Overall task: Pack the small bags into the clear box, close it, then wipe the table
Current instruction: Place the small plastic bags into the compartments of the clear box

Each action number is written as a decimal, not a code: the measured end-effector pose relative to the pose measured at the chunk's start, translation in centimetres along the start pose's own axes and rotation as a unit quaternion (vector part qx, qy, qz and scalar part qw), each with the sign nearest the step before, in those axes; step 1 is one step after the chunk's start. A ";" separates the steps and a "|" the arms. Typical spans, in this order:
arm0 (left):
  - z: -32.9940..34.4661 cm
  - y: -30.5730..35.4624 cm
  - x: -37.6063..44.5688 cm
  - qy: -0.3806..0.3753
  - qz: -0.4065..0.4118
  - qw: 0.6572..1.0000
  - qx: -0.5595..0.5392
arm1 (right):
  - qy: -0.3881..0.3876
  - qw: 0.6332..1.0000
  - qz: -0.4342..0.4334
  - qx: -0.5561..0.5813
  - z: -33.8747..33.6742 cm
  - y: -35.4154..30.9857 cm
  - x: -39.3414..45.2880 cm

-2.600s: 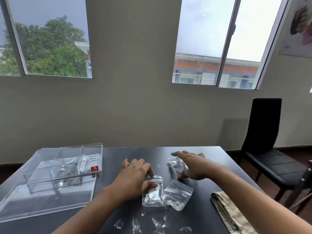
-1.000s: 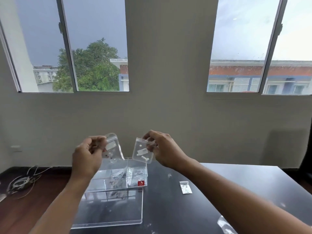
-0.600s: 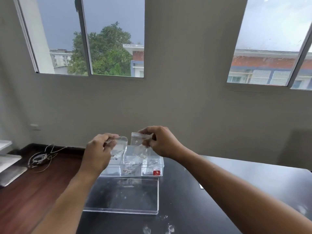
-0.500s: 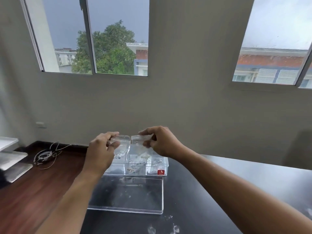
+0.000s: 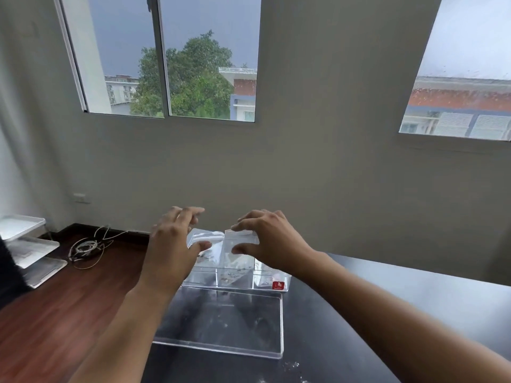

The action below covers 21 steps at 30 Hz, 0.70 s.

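Clear box (image 5: 237,277) at frame ctr, on dark worktop (image 5: 359,299), lid (image 5: 221,324) flat just below it. Left hand (image 5: 171,250) over box's left part, fingers (image 5: 190,214) spread apart, thumb touching left bag (image 5: 206,239). Right hand (image 5: 272,239) fingers apart, tips on right bag (image 5: 240,244). Both bags upright in box. Cable coil (image 5: 85,247) on floor, mid-left.

Both bare forearms rose from the lower frame edge toward the centre. The left hand (image 5: 172,246) and right hand (image 5: 269,239) were side by side, palms down, fingers spread and curved.
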<state>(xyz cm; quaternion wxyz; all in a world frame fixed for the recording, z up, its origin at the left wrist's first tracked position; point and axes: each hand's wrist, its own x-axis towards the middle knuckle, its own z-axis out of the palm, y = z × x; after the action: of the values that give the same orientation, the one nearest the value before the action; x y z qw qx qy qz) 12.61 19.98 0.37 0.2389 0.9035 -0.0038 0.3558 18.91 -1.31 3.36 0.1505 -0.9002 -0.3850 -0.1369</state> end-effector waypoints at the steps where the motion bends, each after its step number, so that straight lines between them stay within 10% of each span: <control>1: -0.1 -0.1 0.0 -0.013 0.023 1.000 0.004 | -0.017 1.000 -0.018 -0.003 -0.4 0.0 -0.1; 8: -0.1 0.6 -1.2 -0.187 0.046 0.969 0.155 | -0.183 0.966 -0.091 -0.159 0.9 0.0 -2.7; 21: -0.9 2.0 -2.3 -0.176 0.021 0.966 0.187 | -0.170 0.972 -0.093 -0.135 1.5 -0.2 -2.8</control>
<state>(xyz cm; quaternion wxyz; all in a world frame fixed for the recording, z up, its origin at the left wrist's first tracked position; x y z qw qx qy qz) 9.92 18.22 0.31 0.0536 0.9803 0.0020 0.1900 17.13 -2.42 0.97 -0.0540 -0.8824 -0.4651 -0.0459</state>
